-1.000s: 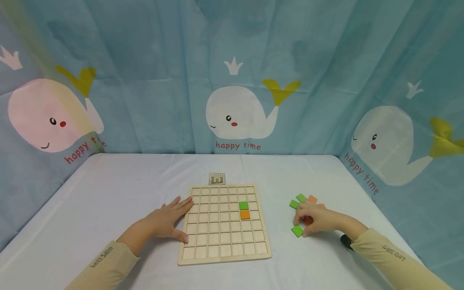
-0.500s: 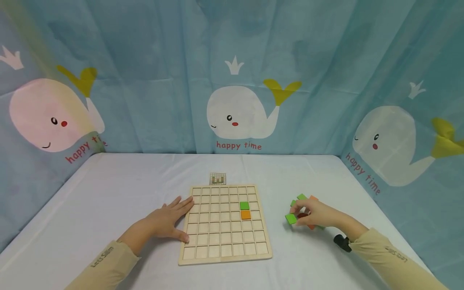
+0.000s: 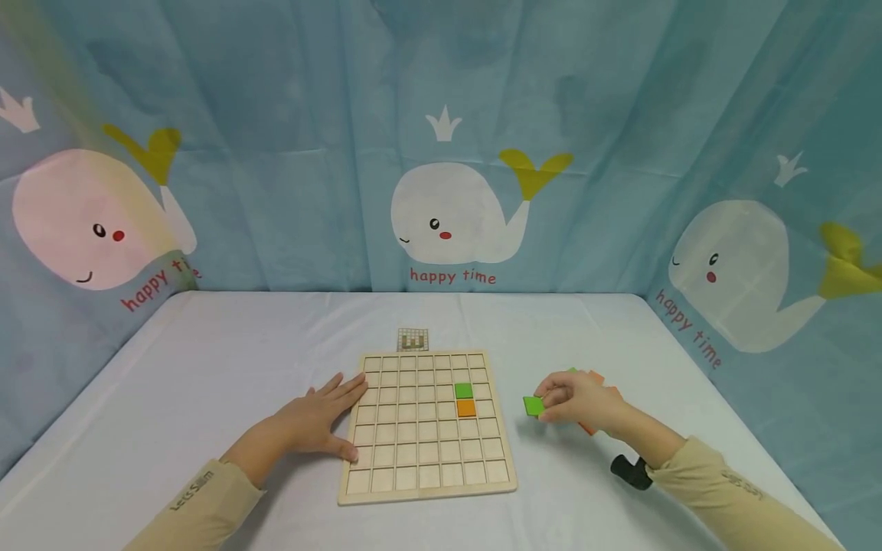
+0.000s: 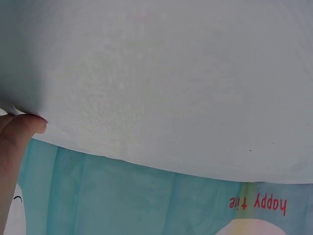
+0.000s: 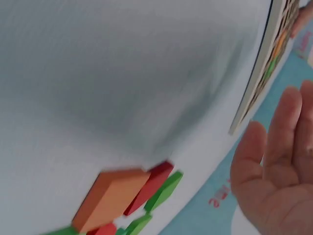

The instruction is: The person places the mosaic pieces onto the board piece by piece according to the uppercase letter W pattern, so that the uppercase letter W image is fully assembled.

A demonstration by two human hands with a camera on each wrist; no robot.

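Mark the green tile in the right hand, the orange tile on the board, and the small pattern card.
Held green tile [image 3: 532,405]: head view, its exposed face.
Orange tile [image 3: 466,408]: head view, middle of its top face.
Pattern card [image 3: 413,340]: head view, centre of its print.

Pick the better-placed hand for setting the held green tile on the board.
Likely the right hand: it pinches the green tile, to the right of the board. The left hand lies spread at the board's left edge, farther from that tile.

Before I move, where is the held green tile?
In the head view, the green tile is pinched by the right hand, right of the board and left of the loose tiles.
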